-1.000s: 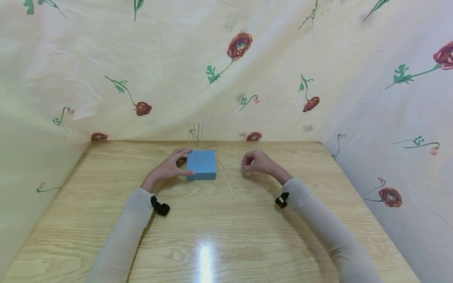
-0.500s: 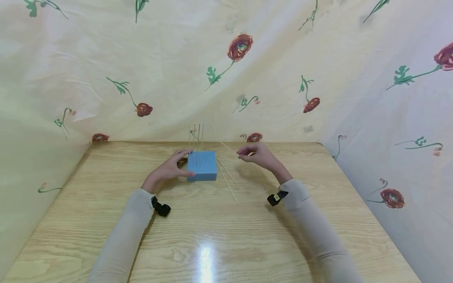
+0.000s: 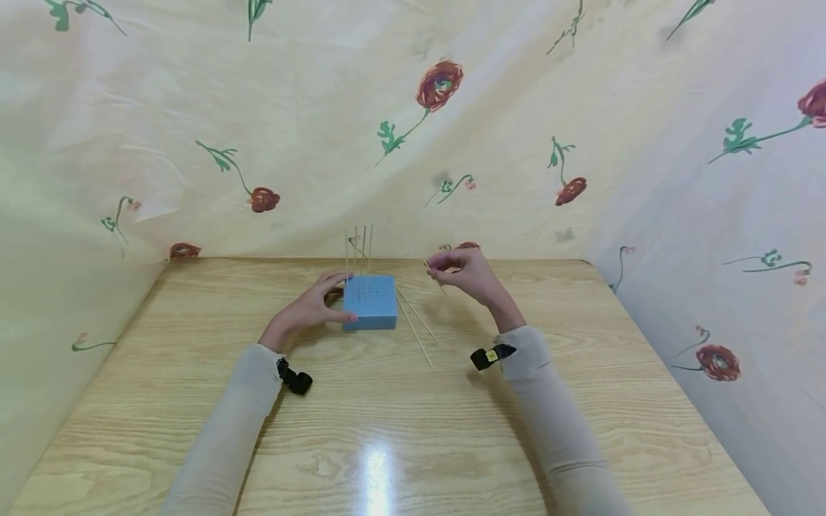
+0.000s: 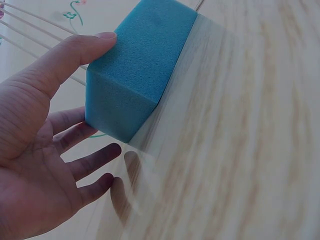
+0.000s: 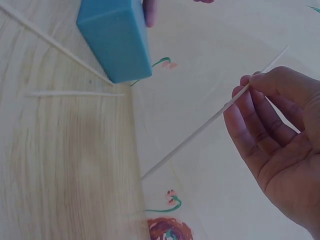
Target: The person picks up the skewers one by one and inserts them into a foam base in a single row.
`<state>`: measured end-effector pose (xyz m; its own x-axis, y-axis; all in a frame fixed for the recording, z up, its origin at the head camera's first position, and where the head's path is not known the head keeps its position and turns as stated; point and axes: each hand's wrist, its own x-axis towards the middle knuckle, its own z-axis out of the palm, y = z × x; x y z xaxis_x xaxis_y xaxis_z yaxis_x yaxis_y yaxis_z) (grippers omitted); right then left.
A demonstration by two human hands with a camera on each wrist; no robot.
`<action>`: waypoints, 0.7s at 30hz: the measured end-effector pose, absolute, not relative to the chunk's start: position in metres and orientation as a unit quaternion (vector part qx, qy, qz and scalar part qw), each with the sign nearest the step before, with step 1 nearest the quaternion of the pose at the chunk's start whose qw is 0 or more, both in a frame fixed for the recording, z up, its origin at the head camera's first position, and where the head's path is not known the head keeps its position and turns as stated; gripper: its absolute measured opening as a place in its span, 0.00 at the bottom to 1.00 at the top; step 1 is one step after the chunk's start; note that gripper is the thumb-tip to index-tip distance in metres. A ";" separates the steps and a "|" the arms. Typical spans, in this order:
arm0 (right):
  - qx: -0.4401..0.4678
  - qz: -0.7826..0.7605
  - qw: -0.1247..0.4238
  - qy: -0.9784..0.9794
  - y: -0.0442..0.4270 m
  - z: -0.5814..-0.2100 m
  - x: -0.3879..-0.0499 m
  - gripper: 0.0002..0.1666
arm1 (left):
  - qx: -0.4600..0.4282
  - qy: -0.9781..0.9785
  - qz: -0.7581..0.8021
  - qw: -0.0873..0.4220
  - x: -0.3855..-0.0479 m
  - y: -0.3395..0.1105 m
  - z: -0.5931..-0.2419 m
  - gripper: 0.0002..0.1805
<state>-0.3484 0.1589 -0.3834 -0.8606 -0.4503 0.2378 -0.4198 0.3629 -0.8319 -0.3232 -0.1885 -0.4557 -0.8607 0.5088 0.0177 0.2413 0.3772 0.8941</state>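
Note:
A blue foam block (image 3: 370, 304) with small holes in its top sits near the back of the table. My left hand (image 3: 310, 304) grips its left side, the thumb on the near face and fingertips at the far side. In the left wrist view, two fingers stand free of the foam block (image 4: 137, 55). Several thin wooden skewers (image 3: 355, 251) stand upright in the block's back left part. To the right of the block my right hand (image 3: 474, 276) is raised above the table. It pinches another skewer (image 5: 192, 135) between thumb and fingertips, the stick slanting in the right wrist view.
Two loose skewers (image 3: 419, 344) lie on the wooden table (image 3: 413, 430) just right of the block. Behind the table's far edge hangs a flower-printed cloth (image 3: 310, 143). A pale wall of the same print borders the right side.
My right hand has risen and shifted slightly away from me, its wrist turning. The skewer it pinches has swung from pointing left to a steeper slant. My left hand stays on the block.

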 end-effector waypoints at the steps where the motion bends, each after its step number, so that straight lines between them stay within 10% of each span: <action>1: -0.265 -0.504 0.012 0.822 0.157 -0.383 -0.348 0.10 | 0.229 0.820 0.508 0.130 -0.323 -0.189 -0.456 0.51; 21: -0.277 -0.593 -0.006 0.756 0.130 -0.366 -0.344 0.07 | 0.221 0.826 0.502 0.131 -0.322 -0.188 -0.454 0.52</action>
<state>-0.3445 0.1303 -0.3663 -0.8469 -0.4106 0.3378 -0.4257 0.1428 -0.8935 -0.3224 -0.1883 -0.4537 -0.8679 0.4968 0.0045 0.2329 0.3988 0.8870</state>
